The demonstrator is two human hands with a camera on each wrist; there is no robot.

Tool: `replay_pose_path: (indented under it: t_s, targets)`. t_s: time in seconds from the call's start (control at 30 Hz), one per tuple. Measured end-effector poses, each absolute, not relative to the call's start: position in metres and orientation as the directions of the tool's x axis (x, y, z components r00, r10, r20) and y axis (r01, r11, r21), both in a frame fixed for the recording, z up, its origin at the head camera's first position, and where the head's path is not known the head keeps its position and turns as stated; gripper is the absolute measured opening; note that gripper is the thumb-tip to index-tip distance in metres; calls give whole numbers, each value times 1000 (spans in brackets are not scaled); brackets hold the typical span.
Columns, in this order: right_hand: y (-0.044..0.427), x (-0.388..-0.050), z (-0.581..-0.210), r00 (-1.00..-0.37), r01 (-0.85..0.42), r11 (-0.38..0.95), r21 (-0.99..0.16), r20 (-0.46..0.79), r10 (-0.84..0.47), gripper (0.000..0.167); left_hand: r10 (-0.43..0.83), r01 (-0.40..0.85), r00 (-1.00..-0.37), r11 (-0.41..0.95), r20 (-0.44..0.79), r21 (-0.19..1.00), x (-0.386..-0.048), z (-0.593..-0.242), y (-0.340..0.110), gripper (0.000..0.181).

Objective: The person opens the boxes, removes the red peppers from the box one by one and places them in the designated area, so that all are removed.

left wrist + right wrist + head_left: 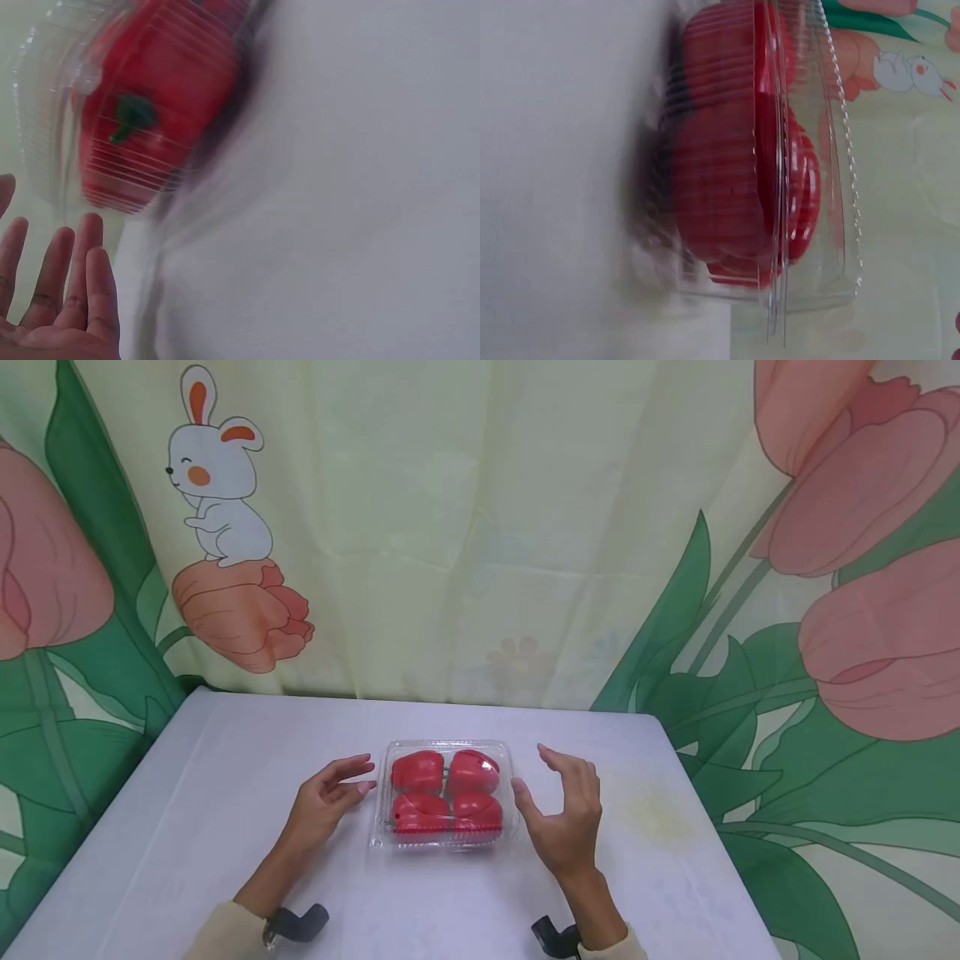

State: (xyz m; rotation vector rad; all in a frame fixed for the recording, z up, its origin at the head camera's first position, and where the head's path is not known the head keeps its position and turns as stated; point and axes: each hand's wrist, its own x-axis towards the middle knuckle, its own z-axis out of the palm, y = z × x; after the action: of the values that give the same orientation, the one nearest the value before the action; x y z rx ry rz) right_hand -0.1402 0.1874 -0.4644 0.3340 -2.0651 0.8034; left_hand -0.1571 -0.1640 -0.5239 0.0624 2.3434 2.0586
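My left hand (327, 803) and right hand (567, 817) are loosely open on either side of the clear container (450, 746) (four red peppers (473, 773) inside) on the counter (225, 802); whether either touches it, I can't tell.

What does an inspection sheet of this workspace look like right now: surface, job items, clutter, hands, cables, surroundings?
Surface: white-covered table, a faint yellowish patch toward its right side.
Job items: clear plastic container, lid apparently closed, holding four red peppers; a green stem shows on one.
Clutter: nothing seen.
Left hand: open, beside the container's left side, not gripping it.
Right hand: open, fingers curved, thumb close to the container's right side; contact can't be told.
Cables: nothing seen.
Surroundings: pale curtain behind the table, printed with tulips and a white rabbit.
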Motion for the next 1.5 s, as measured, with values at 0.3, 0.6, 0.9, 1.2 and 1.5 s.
replay_pose_path:
  t_s: [0.3,0.6,0.9,1.2,1.5]
  targets:
    - [164,-126,-480,-572,-521,723,-453,814,98,56,72,-127,-989,-13,-126,992,-153,-540,-160,62]
    - [122,-106,-497,-602,-565,657,-500,794,87,66,39,-204,-979,-64,-202,977,-151,-543,-152,58]
    - [82,-89,-514,-645,-592,590,-549,762,61,69,38,-206,-978,-74,-204,976,-149,-546,-152,58]
    - [49,-81,-524,-651,-602,575,-553,758,48,60,37,-177,-984,-74,-175,981,-149,-549,-151,54]
    - [26,-80,-535,-678,-552,618,-559,733,58,55,32,-167,-986,-70,-165,983,-148,-546,-150,56]
